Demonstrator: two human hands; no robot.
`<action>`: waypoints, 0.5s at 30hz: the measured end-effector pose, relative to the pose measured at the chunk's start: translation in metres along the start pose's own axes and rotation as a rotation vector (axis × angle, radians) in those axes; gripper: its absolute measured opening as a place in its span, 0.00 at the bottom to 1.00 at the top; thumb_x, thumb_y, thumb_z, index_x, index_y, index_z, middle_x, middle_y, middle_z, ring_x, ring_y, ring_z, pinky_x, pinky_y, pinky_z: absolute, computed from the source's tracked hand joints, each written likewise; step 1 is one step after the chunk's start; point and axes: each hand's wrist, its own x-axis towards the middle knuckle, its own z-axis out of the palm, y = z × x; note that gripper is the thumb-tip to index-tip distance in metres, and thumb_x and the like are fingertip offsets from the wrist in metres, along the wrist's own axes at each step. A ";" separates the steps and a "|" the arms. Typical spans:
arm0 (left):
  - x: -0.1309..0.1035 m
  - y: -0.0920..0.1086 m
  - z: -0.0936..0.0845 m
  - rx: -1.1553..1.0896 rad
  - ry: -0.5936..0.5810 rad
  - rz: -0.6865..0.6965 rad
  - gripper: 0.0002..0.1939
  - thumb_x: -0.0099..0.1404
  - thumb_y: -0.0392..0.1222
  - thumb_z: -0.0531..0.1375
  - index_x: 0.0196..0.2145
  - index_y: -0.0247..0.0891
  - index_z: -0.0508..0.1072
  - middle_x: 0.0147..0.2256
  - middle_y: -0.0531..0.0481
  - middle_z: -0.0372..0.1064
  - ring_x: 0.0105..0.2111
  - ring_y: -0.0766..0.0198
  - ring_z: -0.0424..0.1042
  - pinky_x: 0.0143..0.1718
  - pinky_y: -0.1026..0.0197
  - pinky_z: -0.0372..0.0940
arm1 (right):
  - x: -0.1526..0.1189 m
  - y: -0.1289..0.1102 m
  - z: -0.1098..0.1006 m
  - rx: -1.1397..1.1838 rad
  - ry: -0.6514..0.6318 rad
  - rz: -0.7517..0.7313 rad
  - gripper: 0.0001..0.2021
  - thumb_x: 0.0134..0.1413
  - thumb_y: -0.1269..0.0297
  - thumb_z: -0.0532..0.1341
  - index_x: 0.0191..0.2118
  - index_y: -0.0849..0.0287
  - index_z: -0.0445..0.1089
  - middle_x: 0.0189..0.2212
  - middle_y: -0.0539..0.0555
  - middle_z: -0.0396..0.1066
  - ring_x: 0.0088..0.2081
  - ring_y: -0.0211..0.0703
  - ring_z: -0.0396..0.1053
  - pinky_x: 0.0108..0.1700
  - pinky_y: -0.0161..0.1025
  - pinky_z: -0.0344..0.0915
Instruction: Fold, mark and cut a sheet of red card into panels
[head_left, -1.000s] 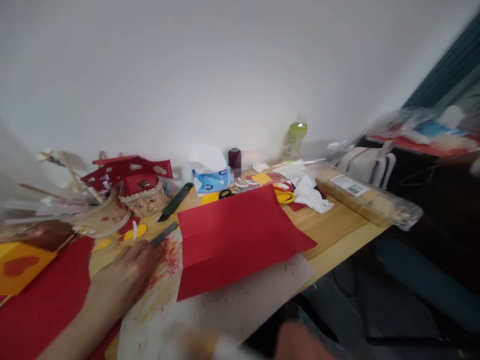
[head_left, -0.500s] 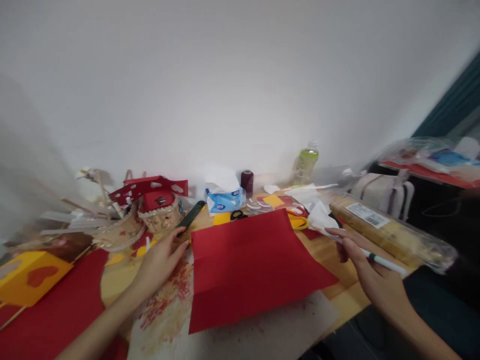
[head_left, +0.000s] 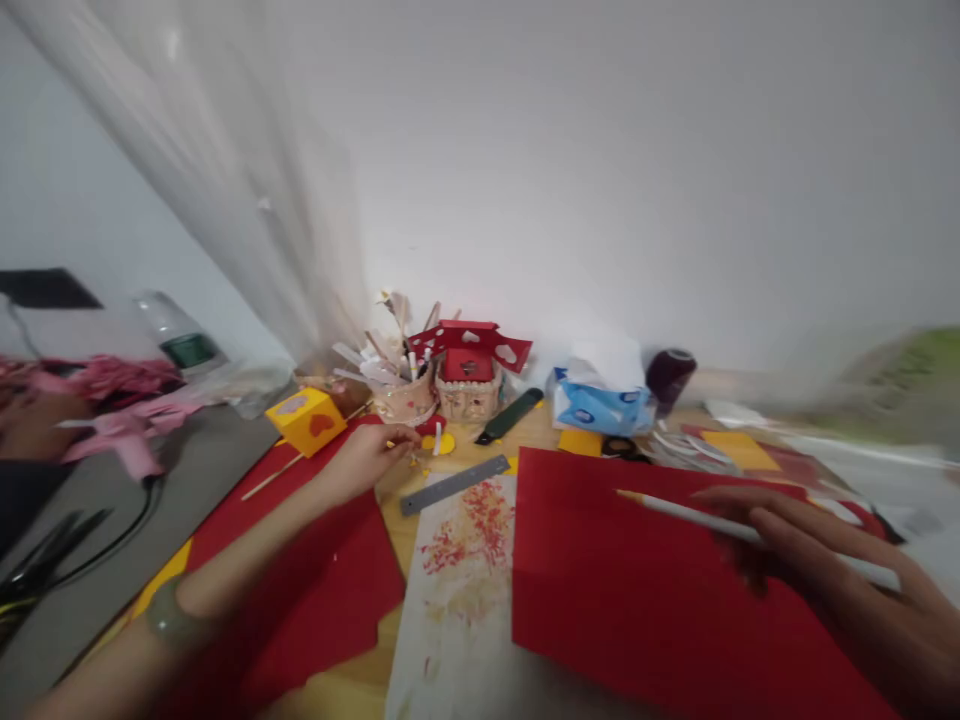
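My right hand point(head_left: 817, 560) holds a white pen point(head_left: 697, 517) above a large red sheet point(head_left: 630, 580), its tan tip pointing left. On the left, my left hand point(head_left: 375, 455) hovers over the table's left side with fingers bent together; whatever they hold, if anything, is too small to make out. Just right of those fingers lie small yellow pieces point(head_left: 442, 443). A steel ruler point(head_left: 454, 484) rests across the top of a stained white sheet point(head_left: 450, 620). Behind it is a dark green cutter point(head_left: 510, 415). Another red sheet point(head_left: 315, 600) lies under my left forearm.
A yellow box with a heart point(head_left: 311, 422), decorated baskets point(head_left: 469, 395), a tissue pack point(head_left: 602, 400) and a dark thread spool point(head_left: 670, 378) stand along the back. Pink material point(head_left: 127, 430) and a plastic bottle point(head_left: 180, 335) are at the far left; another person's hand shows there.
The view has turned left, bringing the pink material into sight. My left hand has left the green cutter's area and is over the left side. The steel ruler now shows. The pen remains in my right hand.
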 end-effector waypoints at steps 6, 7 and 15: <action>-0.014 -0.017 -0.011 0.052 0.037 -0.040 0.15 0.60 0.43 0.51 0.35 0.36 0.77 0.37 0.46 0.76 0.37 0.57 0.74 0.41 0.62 0.64 | 0.040 0.016 0.036 -0.194 -0.238 -0.274 0.14 0.54 0.51 0.55 0.41 0.47 0.72 0.41 0.54 0.75 0.41 0.53 0.73 0.39 0.45 0.71; -0.015 -0.020 -0.012 0.054 0.045 -0.045 0.16 0.60 0.42 0.51 0.35 0.36 0.77 0.37 0.46 0.76 0.37 0.57 0.74 0.41 0.61 0.64 | 0.048 0.022 0.041 -0.241 -0.246 -0.303 0.15 0.53 0.51 0.55 0.41 0.49 0.72 0.42 0.56 0.74 0.42 0.55 0.72 0.40 0.48 0.70; -0.008 -0.035 -0.023 0.030 0.079 -0.058 0.18 0.62 0.45 0.50 0.38 0.35 0.76 0.39 0.46 0.76 0.37 0.57 0.74 0.41 0.61 0.65 | 0.067 0.066 0.033 -0.361 -0.244 -0.329 0.10 0.58 0.56 0.54 0.37 0.48 0.71 0.36 0.54 0.74 0.35 0.48 0.72 0.35 0.44 0.69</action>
